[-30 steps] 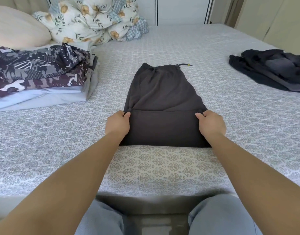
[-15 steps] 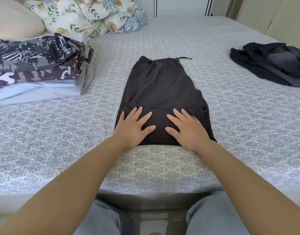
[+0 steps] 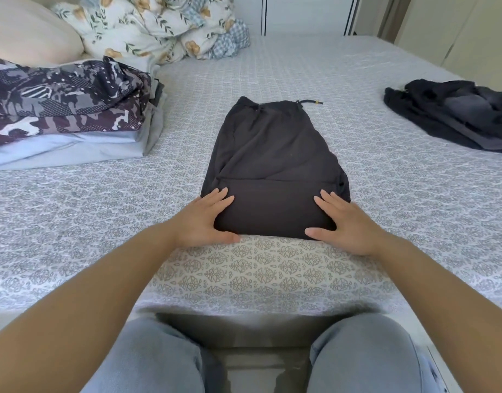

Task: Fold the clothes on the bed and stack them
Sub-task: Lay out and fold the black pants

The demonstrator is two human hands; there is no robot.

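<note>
Head view, task partly done by the look of it: at left of frame, a finished-looking stack of folded clothes (image 3: 68,114), camouflage-print piece on top, pale blue and grey layers beneath, on the grey patterned bedspread (image 3: 74,222). At centre of frame, a dark charcoal soft-fabric pair of drawstring trousers or shorts (image 3: 272,165), flat on the bedspread, near end folded up over the rest, drawstring waistband at the far end; probably one more fold needed, then a move to the stack. At right of frame, a crumpled black and dark grey heap of garments (image 3: 453,117), unfolded, well apart from the stack. Left hand (image 3: 207,219) flat and spread, fingers straight, on the left corner of the folded near end, thumb along the fold edge. Right hand (image 3: 346,222) likewise flat and spread on the right corner. Nothing gripped or pinched by either; palms pressing only. At upper left, a floral bundled duvet (image 3: 159,26) beside a cream pillow (image 3: 26,29).
</note>
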